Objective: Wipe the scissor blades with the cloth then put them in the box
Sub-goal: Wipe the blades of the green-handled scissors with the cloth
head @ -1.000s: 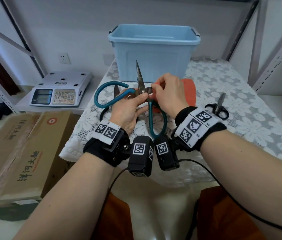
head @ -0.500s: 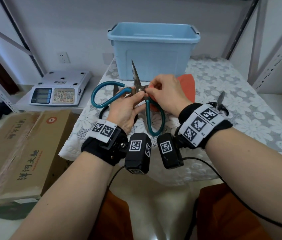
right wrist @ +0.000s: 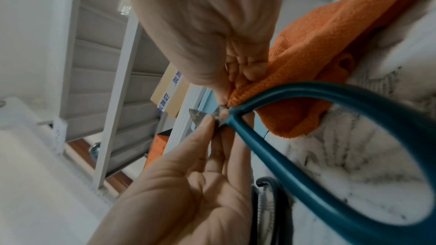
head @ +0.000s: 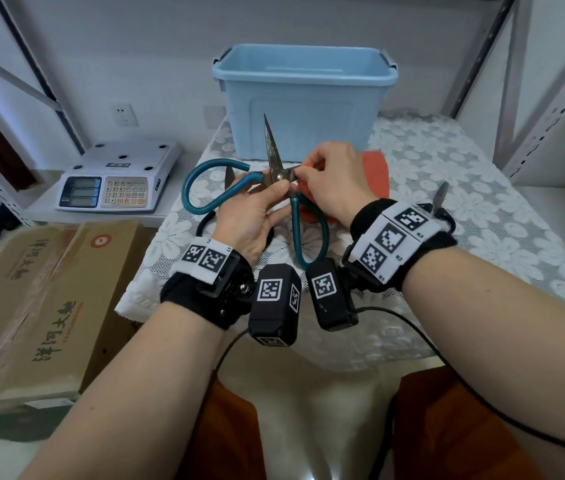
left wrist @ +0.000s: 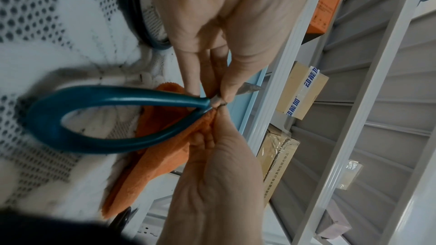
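Head view: scale (head: 116, 180) left of box (head: 303, 98)

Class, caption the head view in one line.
Left hand holds teal-handled scissors; right hand pinches orange cloth at the blades.

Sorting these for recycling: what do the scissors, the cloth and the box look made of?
Teal-handled scissors: dull, spotted grey blades, apparently tarnished steel; the glossy, smooth loops look plastic- or rubber-coated. Orange cloth: fuzzy looped pile, likely microfibre or terry. Blue box: matte, moulded walls and rim, evidently plastic.
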